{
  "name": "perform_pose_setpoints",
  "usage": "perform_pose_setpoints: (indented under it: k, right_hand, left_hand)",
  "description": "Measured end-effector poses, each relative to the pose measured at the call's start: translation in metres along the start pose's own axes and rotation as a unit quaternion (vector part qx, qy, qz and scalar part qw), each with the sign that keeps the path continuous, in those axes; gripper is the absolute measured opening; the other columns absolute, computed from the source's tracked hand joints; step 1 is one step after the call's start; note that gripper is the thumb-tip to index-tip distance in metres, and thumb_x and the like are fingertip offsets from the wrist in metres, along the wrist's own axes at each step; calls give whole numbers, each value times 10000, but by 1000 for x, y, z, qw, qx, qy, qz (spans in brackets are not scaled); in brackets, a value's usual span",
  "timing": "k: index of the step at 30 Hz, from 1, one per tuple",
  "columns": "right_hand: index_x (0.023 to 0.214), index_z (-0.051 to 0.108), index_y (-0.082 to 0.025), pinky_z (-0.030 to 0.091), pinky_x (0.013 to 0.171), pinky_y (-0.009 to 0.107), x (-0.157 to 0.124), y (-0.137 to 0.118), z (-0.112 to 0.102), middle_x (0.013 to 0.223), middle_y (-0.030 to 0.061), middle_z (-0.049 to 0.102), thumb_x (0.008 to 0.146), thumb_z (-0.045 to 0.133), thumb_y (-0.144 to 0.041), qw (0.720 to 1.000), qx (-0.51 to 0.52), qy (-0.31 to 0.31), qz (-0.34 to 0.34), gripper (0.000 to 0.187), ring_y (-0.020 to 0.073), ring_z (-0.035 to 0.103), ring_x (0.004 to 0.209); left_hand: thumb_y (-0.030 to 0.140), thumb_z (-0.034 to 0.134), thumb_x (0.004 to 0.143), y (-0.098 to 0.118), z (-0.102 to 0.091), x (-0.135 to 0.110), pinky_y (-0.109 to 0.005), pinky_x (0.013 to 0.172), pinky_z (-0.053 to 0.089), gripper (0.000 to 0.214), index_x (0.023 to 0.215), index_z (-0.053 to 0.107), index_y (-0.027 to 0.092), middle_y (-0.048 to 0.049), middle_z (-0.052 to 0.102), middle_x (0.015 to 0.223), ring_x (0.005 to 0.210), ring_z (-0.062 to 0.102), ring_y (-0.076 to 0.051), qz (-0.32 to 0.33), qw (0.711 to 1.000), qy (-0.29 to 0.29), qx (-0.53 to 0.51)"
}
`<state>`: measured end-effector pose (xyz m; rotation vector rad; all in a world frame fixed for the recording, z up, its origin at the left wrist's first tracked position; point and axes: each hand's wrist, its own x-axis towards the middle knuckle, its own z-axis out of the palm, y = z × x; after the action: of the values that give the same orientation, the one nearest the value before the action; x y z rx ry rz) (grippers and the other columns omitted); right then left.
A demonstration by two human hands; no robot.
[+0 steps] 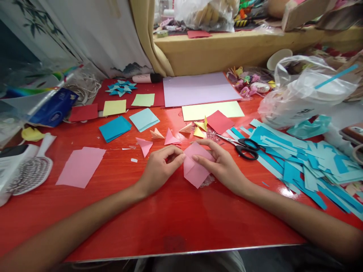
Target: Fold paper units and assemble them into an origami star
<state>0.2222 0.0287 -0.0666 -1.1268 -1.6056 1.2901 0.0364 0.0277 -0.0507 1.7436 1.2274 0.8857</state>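
A square of pink paper (197, 172) with crease lines is held between my two hands above the red table. My left hand (163, 166) pinches its left corner between thumb and forefinger. On its upper right side, my right hand (222, 162) grips the sheet, thumb on top and fingers behind. Just beyond lie folded pink pieces (144, 146), peach pieces (157, 134) and yellow pieces (199, 132). A loose stack of pink sheets (81, 166) rests to the left of my left hand.
Black-handled scissors (247, 148) and a heap of blue paper strips (309, 162) lie at right, below a plastic bag (306, 94). Blue squares (115, 128), a lilac sheet (198, 88) and a blue folded star (120, 87) sit further back. A hairbrush (34, 170) is at far left.
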Motion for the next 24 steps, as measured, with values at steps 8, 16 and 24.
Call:
perform_pose_setpoints:
  k: [8, 16, 24]
  right_hand:
    - [1030, 649, -242, 470, 770, 264, -2, -8, -3, 1016, -6, 681, 904, 475, -232, 996, -57, 7, -69, 215, 147, 615, 920]
    - [966, 692, -251, 480, 716, 240, -1, -7, -3, 954, -25, 708, 889, 471, -183, 997, -41, 1, -62, 243, 128, 639, 856]
    - [912, 698, -231, 477, 698, 257, -1, -7, -4, 913, -6, 707, 877, 468, -192, 997, -58, 1, -55, 236, 143, 639, 817]
  left_hand:
    - [299, 558, 825, 3, -1, 2, -231, 655, 408, 173, 722, 592, 164, 14, 560, 704, 683, 504, -105, -56, 994, -4, -97]
    - [301, 573, 817, 3, -2, 3, -229, 649, 411, 172, 721, 622, 167, 14, 568, 689, 667, 506, -103, -72, 990, -8, -120]
    - [285, 525, 846, 2, -3, 5, -221, 613, 371, 207, 680, 560, 166, 24, 514, 657, 637, 456, -95, -68, 990, -28, -118]
